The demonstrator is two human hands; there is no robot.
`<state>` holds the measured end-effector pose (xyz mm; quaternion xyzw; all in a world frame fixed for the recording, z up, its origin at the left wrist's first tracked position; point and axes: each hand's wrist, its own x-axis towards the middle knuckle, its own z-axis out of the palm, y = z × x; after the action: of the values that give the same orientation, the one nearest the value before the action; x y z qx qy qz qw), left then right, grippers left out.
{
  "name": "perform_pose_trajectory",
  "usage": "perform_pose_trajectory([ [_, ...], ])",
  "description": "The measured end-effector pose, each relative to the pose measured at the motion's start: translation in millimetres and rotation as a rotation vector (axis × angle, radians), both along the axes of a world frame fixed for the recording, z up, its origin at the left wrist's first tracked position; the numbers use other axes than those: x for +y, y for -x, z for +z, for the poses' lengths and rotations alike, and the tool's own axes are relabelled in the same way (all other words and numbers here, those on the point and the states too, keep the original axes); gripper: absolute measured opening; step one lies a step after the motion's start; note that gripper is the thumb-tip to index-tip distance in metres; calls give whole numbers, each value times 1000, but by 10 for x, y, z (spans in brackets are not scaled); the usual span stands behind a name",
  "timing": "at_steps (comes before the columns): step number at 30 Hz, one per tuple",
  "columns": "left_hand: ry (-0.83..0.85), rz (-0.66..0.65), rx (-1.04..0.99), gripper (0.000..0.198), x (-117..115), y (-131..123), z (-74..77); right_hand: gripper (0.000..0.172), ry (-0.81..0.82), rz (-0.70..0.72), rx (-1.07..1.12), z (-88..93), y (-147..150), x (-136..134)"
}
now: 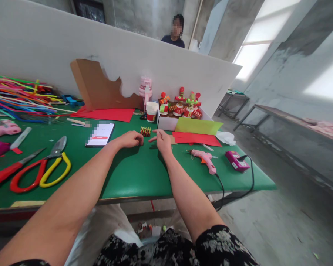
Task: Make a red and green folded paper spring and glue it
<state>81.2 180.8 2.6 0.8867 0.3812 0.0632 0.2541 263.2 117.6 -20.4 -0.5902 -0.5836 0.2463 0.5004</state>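
A small folded paper spring [145, 131] in red, yellow and black lies on the green table between my hands. Just left of it, my left hand [132, 139] rests with its fingers curled in and nothing visible in them. On the other side, my right hand [162, 141] has its fingers apart, some stretched toward the spring without holding it. A phone [100, 135] with a lit screen lies left of my left hand. Red paper sheets [196, 139] and a green sheet [198, 126] are right of my right hand.
A pink glue gun [205, 159] and a purple power strip [236, 161] with a cord lie at right. Scissors [55, 151] and a red-handled knife [13, 170] lie at left. Paper cups [151, 111] stand by a box [166, 123] of figures. Behind the partition [122, 48] is a person [174, 33].
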Motion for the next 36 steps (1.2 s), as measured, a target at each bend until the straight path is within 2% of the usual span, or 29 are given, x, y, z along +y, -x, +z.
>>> perform_pose_trajectory([
  [3,-5,-1,1,33,3,-1,-2,37,-58,19,100,-31,7,20],
  [7,-6,1,8,32,2,-4,1,25,-97,-41,-17,-30,-14,26],
  [10,-3,3,6,33,-4,-5,4,34,-32,-90,57,-32,-27,36],
  [13,2,7,7,33,-7,-6,4,37,-51,-143,99,-40,-34,51],
  [16,0,-2,4,32,-1,-8,3,22,-76,-137,-12,-50,-45,62],
  [17,-1,-2,6,32,2,-9,3,22,-69,-128,-16,-56,-48,66],
  [22,4,2,15,32,7,-6,6,41,-35,-196,135,-89,-60,98],
  [26,5,0,2,32,-1,-2,8,28,-42,-263,35,-76,-80,108],
  [33,9,10,-8,32,-6,-5,6,20,2,-209,78,-12,-56,54],
  [36,16,13,-21,31,-10,-6,11,30,12,-149,88,24,-31,13],
])
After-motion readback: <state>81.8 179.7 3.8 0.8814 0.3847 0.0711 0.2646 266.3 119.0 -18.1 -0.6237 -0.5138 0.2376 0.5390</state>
